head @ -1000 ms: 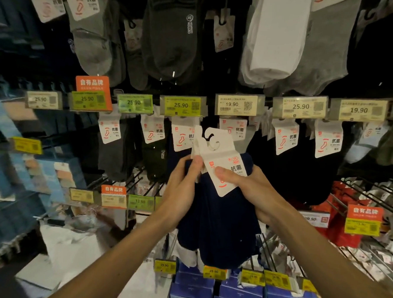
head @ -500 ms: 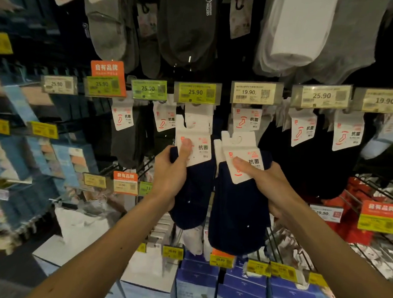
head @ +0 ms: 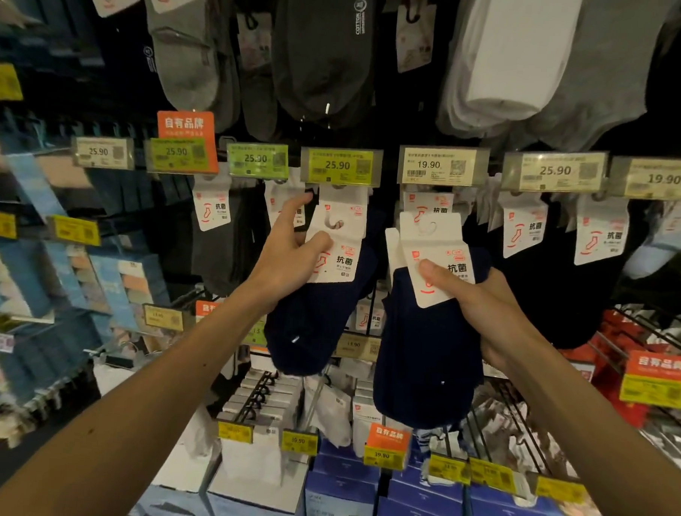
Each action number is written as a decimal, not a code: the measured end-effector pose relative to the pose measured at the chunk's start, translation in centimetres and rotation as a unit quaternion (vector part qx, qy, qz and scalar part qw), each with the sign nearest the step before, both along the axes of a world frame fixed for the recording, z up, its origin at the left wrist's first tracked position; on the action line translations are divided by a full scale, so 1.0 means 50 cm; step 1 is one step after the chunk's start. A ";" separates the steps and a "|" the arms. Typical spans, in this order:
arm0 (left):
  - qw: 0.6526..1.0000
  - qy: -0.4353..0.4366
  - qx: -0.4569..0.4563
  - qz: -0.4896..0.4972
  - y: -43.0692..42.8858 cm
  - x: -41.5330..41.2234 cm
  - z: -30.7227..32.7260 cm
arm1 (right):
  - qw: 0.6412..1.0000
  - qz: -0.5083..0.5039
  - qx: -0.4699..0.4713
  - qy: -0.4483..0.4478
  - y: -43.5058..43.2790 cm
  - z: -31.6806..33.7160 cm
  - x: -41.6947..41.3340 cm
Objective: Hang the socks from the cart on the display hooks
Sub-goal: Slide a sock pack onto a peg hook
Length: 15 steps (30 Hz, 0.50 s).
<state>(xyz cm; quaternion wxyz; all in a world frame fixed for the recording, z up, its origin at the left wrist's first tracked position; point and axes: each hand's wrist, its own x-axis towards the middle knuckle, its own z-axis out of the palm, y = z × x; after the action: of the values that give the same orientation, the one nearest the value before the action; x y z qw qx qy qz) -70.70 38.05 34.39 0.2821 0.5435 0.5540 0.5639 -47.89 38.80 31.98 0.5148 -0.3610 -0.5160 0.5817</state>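
Before me, on the dark sock wall (head: 586, 307), soft knit pairs hang in grey, charcoal and white above a row of glossy plastic price tags (head: 438, 169) reading 25.90 and 19.90; an orange sign (head: 185, 124) says 自有品牌. My hands are apart, each clamped on its own pair. My right hand (head: 481, 303) pinches the stiff white card of the navy socks on the right (head: 424, 363), printed 抗菌, just under the 19.90 tag. My left hand (head: 288, 251) grips the header card of the other navy pair (head: 308, 326), its hook hole (head: 334, 223) just below a 25.90 tag.
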 end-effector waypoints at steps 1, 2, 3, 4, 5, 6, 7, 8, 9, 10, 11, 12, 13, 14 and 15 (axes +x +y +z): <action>1.000 0.008 0.007 -0.003 0.006 0.000 0.007 | 1.000 0.003 0.001 0.001 -0.001 0.002 -0.001; 1.000 0.007 0.014 -0.002 0.011 0.001 0.012 | 1.000 0.005 0.003 0.000 -0.002 0.004 -0.002; 1.000 0.001 0.024 0.003 0.014 0.003 0.014 | 1.000 0.007 0.004 -0.002 -0.003 0.006 -0.004; 0.999 -0.007 0.037 0.011 0.019 0.003 0.013 | 1.000 0.009 0.005 -0.003 -0.003 0.006 -0.004; 0.998 -0.014 0.054 0.018 0.021 0.005 0.011 | 1.000 0.010 0.006 -0.004 -0.004 0.006 -0.005; 0.997 -0.016 0.073 0.023 0.022 0.007 0.009 | 1.000 0.013 0.005 -0.005 -0.004 0.006 -0.006; 0.995 -0.012 0.093 0.024 0.023 0.008 0.007 | 1.000 0.015 0.005 -0.006 -0.005 0.005 -0.007; 0.994 -0.004 0.112 0.020 0.024 0.010 0.008 | 1.000 0.018 0.005 -0.006 -0.005 0.005 -0.008; 0.992 0.004 0.128 0.012 0.025 0.012 0.012 | 1.000 0.018 0.004 -0.006 -0.004 0.005 -0.010; 0.990 0.010 0.142 0.005 0.029 0.014 0.019 | 1.000 0.018 0.003 -0.005 -0.004 0.006 -0.011; 0.988 0.013 0.151 0.000 0.035 0.013 0.027 | 1.000 0.018 0.002 -0.003 -0.003 0.006 -0.013; 0.987 0.014 0.157 0.000 0.042 0.012 0.035 | 1.000 0.019 0.001 -0.002 -0.003 0.006 -0.014; 0.987 0.016 0.160 0.001 0.050 0.010 0.043 | 1.000 0.021 0.002 -0.002 -0.002 0.007 -0.016; 0.986 0.020 0.164 0.005 0.059 0.007 0.049 | 1.000 0.023 0.003 -0.001 -0.002 0.007 -0.017; 0.985 0.025 0.168 0.008 0.068 0.005 0.052 | 1.000 0.024 0.003 -0.001 -0.002 0.006 -0.018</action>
<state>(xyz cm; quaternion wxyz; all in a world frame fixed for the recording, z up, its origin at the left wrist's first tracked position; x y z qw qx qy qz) -70.44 41.46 37.00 0.1679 0.5927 0.4626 0.6376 -48.80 38.70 32.27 0.5011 -0.3472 -0.5269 0.5922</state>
